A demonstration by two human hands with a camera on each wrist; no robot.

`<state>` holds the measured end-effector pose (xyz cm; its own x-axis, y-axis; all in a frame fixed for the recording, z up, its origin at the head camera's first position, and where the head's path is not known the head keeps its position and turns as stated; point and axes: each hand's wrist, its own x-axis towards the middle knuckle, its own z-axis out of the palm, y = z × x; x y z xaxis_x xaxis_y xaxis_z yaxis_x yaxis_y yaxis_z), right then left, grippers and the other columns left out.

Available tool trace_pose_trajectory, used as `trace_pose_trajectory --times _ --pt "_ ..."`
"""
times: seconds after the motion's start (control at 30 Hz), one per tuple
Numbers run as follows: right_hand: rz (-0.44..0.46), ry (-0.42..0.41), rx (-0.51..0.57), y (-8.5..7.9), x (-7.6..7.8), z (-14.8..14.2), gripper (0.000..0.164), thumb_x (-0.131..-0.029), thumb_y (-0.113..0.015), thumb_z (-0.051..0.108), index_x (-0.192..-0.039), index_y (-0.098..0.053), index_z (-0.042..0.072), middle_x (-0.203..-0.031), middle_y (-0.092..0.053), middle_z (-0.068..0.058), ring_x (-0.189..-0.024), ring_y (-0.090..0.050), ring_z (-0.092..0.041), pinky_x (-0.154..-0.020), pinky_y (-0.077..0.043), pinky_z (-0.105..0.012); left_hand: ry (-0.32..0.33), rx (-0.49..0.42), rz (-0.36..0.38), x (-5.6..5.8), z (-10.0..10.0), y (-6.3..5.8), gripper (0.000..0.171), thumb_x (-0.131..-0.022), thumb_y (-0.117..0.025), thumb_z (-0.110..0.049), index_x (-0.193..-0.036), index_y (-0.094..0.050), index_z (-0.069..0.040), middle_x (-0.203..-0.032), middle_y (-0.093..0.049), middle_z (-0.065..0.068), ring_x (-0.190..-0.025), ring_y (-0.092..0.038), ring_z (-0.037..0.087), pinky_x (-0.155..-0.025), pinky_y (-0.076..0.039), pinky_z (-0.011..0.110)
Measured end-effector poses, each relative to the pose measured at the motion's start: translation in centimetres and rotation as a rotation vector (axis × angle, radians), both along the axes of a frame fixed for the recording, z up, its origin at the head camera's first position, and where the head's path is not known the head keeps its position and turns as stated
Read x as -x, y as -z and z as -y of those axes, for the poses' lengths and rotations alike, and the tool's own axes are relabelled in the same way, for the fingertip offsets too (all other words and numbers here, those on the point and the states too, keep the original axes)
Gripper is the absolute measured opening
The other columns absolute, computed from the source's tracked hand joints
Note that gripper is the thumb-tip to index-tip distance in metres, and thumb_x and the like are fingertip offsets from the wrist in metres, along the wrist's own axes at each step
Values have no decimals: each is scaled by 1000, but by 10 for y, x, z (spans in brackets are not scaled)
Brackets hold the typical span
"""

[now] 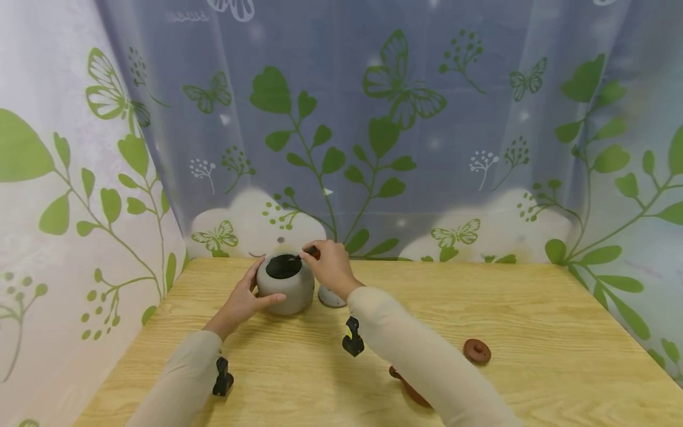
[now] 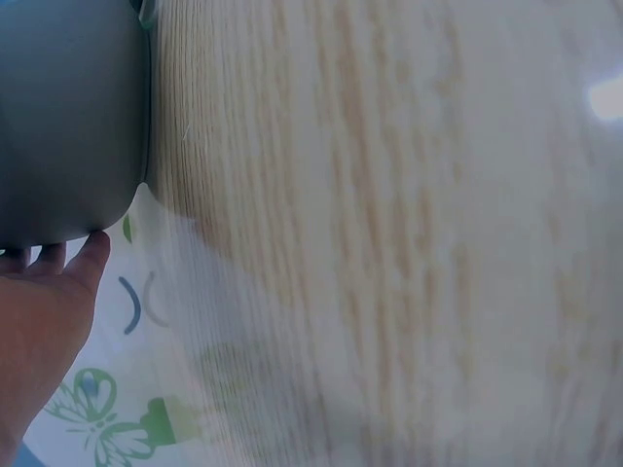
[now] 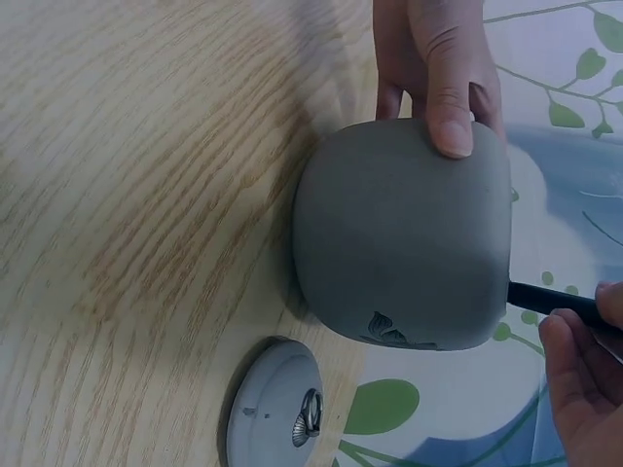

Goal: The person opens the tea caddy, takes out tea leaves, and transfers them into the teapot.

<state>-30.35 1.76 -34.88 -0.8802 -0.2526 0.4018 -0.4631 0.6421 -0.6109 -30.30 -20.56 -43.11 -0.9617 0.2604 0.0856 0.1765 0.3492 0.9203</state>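
Observation:
A grey rounded jar (image 1: pixel 290 295) with a wide dark mouth stands toward the back of the table. My left hand (image 1: pixel 246 301) grips its left side, thumb across the front and fingers round behind. In the right wrist view a small dark leaf-like mark shows on the jar (image 3: pixel 409 224). My right hand (image 1: pixel 332 265) pinches a slim dark-handled tool (image 3: pixel 553 300) at the jar's rim. The tool's far end reaches into the mouth, where its shape is hidden. Just right of the jar lies a round grey lid (image 3: pixel 277 409) with a metal ring on top, partly behind my right hand in the head view.
A reddish-brown pot (image 1: pixel 415 396) sits near the front, mostly covered by my right sleeve. To its right lies a small round brown lid (image 1: pixel 476 351). A printed curtain (image 1: pixel 341 148) hangs along the back edge of the wooden table (image 1: pixel 299 367).

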Motion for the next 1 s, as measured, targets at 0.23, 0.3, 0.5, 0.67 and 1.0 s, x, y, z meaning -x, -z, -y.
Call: trace_pose_trajectory --times 0.23,0.3,0.5,0.67,1.0 --pt "-17 7 -46 4 5 3 22 -93 -64 19 -107 -72 3 -92 -71 -7 -80 -65 -18 -69 -54 -28 3 5 9 1 -2 0 103 -82 -77 -32 -155 -4 -29 -161 -6 8 -146 -10 33 -112 -24 58" --pt "-19 13 -58 5 6 4 20 -93 -65 19 -105 -72 4 -90 -70 -6 -77 -64 -17 -67 -52 -27 3 6 15 1 -2 0 103 -83 -77 -32 -155 -4 -30 -161 -6 8 -146 -10 33 -112 -23 59" --pt "1 21 -107 10 9 7 17 -93 -65 21 -100 -73 8 -83 -68 -3 -70 -59 -13 -63 -47 -25 14 1 50 -6 -5 -13 102 -84 -76 -27 -156 -2 -24 -161 -3 11 -147 -6 35 -112 -22 59" --pt "50 14 -122 10 7 9 17 -94 -64 23 -96 -71 7 -85 -67 -4 -72 -60 -14 -63 -48 -25 21 0 54 -18 -9 -28 100 -86 -74 -23 -156 -3 -19 -160 -4 13 -146 -7 36 -113 -22 58" --pt "173 -19 25 11 4 12 27 -94 -63 22 -72 -66 7 -66 -63 -1 -57 -56 -10 -54 -46 -21 22 -14 49 -17 -6 -25 100 -85 -75 -24 -156 -3 -19 -160 -3 13 -146 -7 36 -113 -22 58"
